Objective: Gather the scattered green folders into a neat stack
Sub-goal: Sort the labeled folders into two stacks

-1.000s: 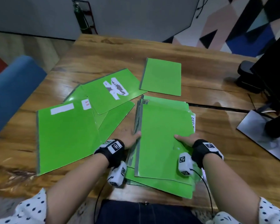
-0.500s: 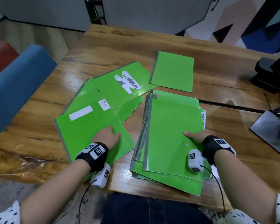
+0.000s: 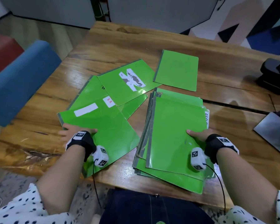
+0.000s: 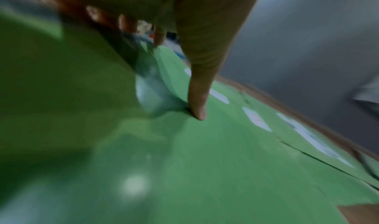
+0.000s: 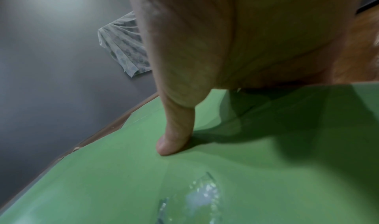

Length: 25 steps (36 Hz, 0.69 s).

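Observation:
Several green folders lie scattered on a wooden table (image 3: 119, 39). My left hand (image 3: 74, 129) grips the left edge of a large green folder with white labels (image 3: 103, 125), thumb (image 4: 197, 110) on its cover (image 4: 235, 170), fingers curled at the edge. On the right, my right hand (image 3: 199, 135) pinches the right edge of a loose stack of green folders (image 3: 173, 126), thumb (image 5: 174, 143) pressed on the top cover (image 5: 205, 187); its fingers are hidden. Farther off lie a folder with a torn white label (image 3: 128, 81), a plain folder (image 3: 176, 70), and one partly buried (image 3: 87, 92).
A blue chair (image 3: 19, 81) and a red seat (image 3: 1, 50) stand off the table's left side. A black object (image 3: 272, 73) and a grey flat sheet (image 3: 275, 135) sit at the right edge. The stack overhangs the near table edge by my lap.
My left hand left the stack, went to the labelled folder and pulled it toward me; it now grips the folder's left edge. The right hand stayed on the stack.

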{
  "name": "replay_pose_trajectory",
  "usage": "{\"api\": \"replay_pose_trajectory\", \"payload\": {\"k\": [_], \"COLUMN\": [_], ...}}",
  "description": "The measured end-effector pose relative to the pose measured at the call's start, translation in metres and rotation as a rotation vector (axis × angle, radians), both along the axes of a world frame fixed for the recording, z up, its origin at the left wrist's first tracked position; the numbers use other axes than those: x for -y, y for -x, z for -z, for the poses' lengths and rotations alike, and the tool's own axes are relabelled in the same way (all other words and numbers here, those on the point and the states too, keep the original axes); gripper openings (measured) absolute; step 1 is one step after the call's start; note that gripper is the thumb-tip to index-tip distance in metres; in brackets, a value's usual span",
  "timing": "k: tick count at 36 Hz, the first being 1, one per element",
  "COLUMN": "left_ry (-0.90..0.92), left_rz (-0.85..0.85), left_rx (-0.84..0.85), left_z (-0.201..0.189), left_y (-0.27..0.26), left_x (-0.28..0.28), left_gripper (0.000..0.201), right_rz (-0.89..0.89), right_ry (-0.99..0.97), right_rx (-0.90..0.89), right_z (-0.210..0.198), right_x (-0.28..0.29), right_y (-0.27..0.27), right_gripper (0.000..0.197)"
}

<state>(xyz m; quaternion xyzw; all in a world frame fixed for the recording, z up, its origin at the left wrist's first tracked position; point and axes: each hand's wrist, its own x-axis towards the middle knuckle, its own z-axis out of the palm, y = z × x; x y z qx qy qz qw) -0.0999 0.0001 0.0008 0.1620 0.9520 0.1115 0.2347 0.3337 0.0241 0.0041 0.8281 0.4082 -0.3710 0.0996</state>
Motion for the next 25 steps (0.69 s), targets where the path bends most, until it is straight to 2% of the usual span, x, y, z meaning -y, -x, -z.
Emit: {"api": "replay_pose_trajectory", "payload": {"k": [4, 6, 9, 12, 16, 20, 25], "left_ry": [-0.226, -0.319, -0.379, -0.447, -0.445, -0.382, -0.316], "left_rz": [0.096, 0.117, 0.178, 0.368, 0.676, 0.894, 0.974], "left_rx": [-0.150, -0.133, -0.102, -0.077, -0.044, 0.120, 0.182], "left_z": [-0.029, -0.050, -0.089, -0.128, -0.165, -0.157, -0.099], "left_y": [-0.008, -0.007, -0.008, -0.011, -0.022, -0.030, -0.039], "left_x": [-0.003, -0.006, -0.012, -0.021, -0.052, -0.117, -0.202], "left_gripper": [0.112, 0.109, 0.092, 0.090, 0.090, 0.093, 0.093], "right_rz": [0.010, 0.016, 0.036, 0.068, 0.066, 0.054, 0.054], "right_ry": [0.019, 0.022, 0.008, -0.008, -0.016, 0.008, 0.063], "right_rx": [-0.002, 0.006, -0.007, -0.028, -0.058, -0.060, -0.076], "right_z": [-0.004, -0.007, -0.008, -0.010, -0.014, -0.017, -0.024], "right_x": [-0.001, -0.002, -0.001, 0.000, 0.001, -0.004, -0.017], "right_y": [0.002, 0.002, 0.001, 0.001, 0.002, -0.001, -0.007], "right_gripper": [0.099, 0.097, 0.101, 0.108, 0.097, 0.094, 0.110]}}
